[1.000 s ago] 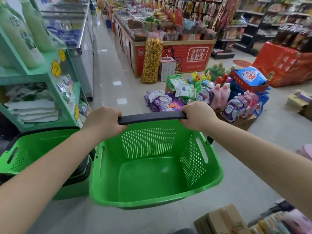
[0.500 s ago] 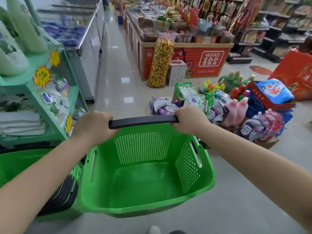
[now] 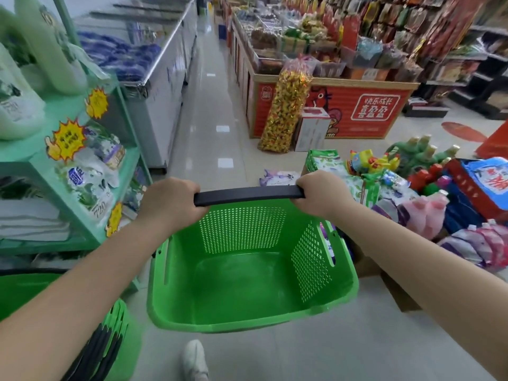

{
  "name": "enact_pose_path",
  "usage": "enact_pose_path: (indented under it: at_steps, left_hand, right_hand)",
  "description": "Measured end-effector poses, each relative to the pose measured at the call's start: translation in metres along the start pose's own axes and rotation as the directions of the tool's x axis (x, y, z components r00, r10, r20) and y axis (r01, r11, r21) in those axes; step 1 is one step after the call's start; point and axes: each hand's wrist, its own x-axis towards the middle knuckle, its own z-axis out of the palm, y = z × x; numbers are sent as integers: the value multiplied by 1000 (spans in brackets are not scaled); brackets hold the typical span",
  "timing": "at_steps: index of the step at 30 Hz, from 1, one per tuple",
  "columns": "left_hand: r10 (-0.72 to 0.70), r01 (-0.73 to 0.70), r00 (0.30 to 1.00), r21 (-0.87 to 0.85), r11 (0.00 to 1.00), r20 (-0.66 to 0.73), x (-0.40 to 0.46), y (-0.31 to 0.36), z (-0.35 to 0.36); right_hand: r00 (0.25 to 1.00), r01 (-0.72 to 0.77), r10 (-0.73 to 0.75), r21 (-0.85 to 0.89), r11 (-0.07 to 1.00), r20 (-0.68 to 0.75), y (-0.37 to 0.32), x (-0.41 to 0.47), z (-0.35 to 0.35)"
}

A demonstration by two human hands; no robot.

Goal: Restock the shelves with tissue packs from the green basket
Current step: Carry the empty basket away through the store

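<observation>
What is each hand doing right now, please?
Left hand: closed, gripping the black handle of the green basket.
Right hand: closed, gripping the same handle.

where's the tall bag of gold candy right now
In the head view, the candy bag stands upright on the floor, centre, leaning against the red display stand, just left of a small white box.

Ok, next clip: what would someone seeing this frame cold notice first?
Dead centre, the green basket, with nothing inside it, held up by its black handle, which the left hand and right hand grip at either end. Next, the heap of packs and bottles on the floor to the right, and the red display stand behind it. On the left stands a green shelf with yellow starburst tags.
</observation>
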Motion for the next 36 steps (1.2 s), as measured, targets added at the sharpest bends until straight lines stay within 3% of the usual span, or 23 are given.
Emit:
enact_pose_path:
  at_steps: [16,25,36]
  left_hand:
    - [157,-156,987,-28,987,29,203,-121,26]
    - [161,-161,987,26,987,25,296,-155,31]
    - [56,-58,998,45,997,32,418,-156,45]
  right_hand:
    - [982,-185,186,-29,982,23,-10,206,13]
    - [987,-163,163,-10,987,6,9,302,20]
    - [998,-60,61,72,996,-15,79,435,28]
